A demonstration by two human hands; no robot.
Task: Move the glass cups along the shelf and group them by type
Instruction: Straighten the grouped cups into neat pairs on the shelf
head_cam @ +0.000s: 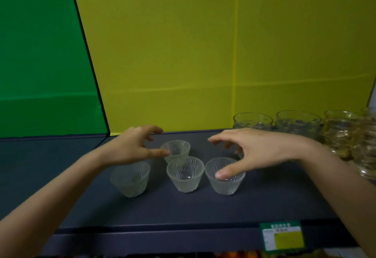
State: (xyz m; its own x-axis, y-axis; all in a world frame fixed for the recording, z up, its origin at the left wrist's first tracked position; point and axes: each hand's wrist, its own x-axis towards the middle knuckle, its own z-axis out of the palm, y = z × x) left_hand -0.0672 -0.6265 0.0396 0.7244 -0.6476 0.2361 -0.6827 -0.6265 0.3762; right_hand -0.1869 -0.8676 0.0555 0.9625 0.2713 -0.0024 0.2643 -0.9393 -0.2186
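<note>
Four small cups (185, 174) clustered on the shelf (203, 211)

Three stand in front, one behind. The left hand (130, 147) hovers with fingers apart, thumb beside the back cup (177, 148). The right hand (258, 149), also spread and holding nothing, has its thumb over the rightmost cup (227, 184) (contact unclear). Taller glasses (252, 121) line the right rear

head view, down onto shelf (203, 206)
</note>
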